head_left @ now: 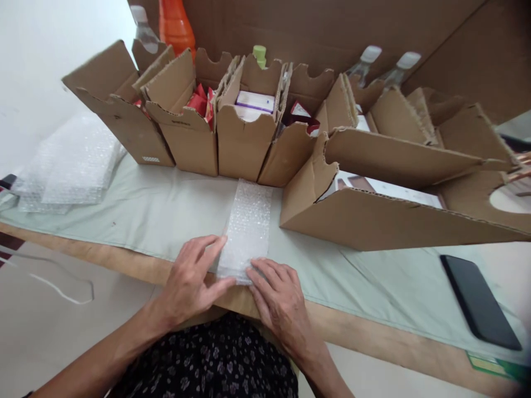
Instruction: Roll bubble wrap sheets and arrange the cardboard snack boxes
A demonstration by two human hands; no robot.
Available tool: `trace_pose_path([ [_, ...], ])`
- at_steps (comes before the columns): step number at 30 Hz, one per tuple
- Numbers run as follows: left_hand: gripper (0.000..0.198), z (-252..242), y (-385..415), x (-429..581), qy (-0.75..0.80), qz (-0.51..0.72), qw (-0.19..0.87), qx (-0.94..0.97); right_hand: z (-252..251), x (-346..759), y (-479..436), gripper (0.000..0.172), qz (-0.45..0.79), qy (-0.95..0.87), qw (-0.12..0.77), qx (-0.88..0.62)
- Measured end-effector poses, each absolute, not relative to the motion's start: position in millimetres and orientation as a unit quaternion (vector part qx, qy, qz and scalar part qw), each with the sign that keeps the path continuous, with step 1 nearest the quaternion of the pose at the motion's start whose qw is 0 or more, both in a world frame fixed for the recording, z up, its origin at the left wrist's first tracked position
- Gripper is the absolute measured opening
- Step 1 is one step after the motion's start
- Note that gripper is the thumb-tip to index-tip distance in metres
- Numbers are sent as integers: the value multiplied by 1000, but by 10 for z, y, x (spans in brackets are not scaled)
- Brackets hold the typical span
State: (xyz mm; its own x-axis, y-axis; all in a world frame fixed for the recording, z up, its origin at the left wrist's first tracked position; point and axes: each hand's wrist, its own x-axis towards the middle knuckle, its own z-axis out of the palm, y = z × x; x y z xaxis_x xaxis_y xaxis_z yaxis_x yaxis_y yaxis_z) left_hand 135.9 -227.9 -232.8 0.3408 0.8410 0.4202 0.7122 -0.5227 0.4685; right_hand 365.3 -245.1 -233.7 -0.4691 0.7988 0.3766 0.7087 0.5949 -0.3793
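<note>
A narrow strip of clear bubble wrap (pixel 248 218) lies on the pale green cloth, its near end folded in layers close to the table edge. At its left side is my left hand (pixel 193 276), thumb and fingers spread apart, the fingertips touching the side and the thumb at the near fold. My right hand (pixel 282 296) is closed over the near right corner of the strip. Its fingers rest on top, with the thumb low at the front edge. Whether anything is inside the folded wrap cannot be seen.
Several cardboard bins (pixel 244 141) holding small packets and boxes line the back. A larger cardboard box (pixel 357 221) stands at the right. More bubble wrap sheets (pixel 74 160) lie at the left. A black phone (pixel 479 301) rests far right. Bottles, one an orange bottle (pixel 176 25), stand behind.
</note>
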Motion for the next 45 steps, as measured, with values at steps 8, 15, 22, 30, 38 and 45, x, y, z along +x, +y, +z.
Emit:
trace_pose_path([
  [8,32,-2293,-2355,1357,461,331,193,800,-2283,3643,-2432,23,167,-793,336,-481],
  [15,25,-2366,-2187,1428,531,286,130,787,-2268,3634,-2482,27,31,-840,294,-455],
  [22,33,-2265,-2339,1347,453,320,146,819,-2267,3678,-2279,21,150,-838,296,-434],
  [30,28,-2349,-2072,1416,525,279,118,795,-2275,3716,-2238,25,58,-804,326,-493],
  [38,34,-2303,-2075,1388,471,319,123,813,-2264,3681,-2093,23,66,-856,250,-448],
  [45,31,-2277,-2050,1347,486,305,159,804,-2234,3726,-2131,25,122,-820,301,-471],
])
